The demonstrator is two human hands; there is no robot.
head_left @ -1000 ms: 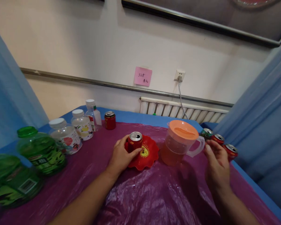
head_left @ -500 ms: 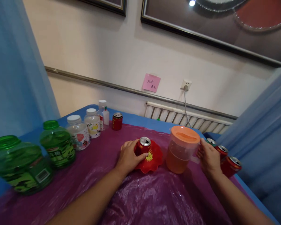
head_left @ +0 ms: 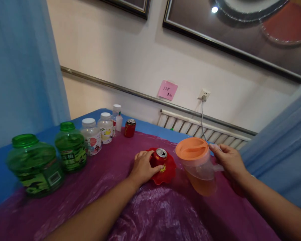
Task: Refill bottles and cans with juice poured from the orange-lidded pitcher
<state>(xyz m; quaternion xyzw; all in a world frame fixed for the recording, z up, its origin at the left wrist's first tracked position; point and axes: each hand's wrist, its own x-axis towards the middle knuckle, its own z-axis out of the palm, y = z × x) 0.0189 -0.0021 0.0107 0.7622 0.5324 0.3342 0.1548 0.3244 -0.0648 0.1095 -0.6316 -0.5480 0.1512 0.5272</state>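
My left hand is wrapped round a red drink can with an open top. The can stands on a red plate with a wavy rim and a yellow mark. To the right, my right hand grips the handle of a clear plastic pitcher, holding it tilted to the left. An orange lid covers the pitcher, and amber liquid fills its lower part. The lid's left edge is near the can but apart from it. My right hand and forearm mostly hide the cans behind them.
On the left stand two green plastic jars, several clear bottles with white caps and another red can. Purple plastic sheeting covers the blue table. A radiator is behind, with blue curtains at both sides.
My right hand has tipped the pitcher to the left, its lid now closer to the can. My left hand keeps hold of the can on the plate. The view has shifted slightly.
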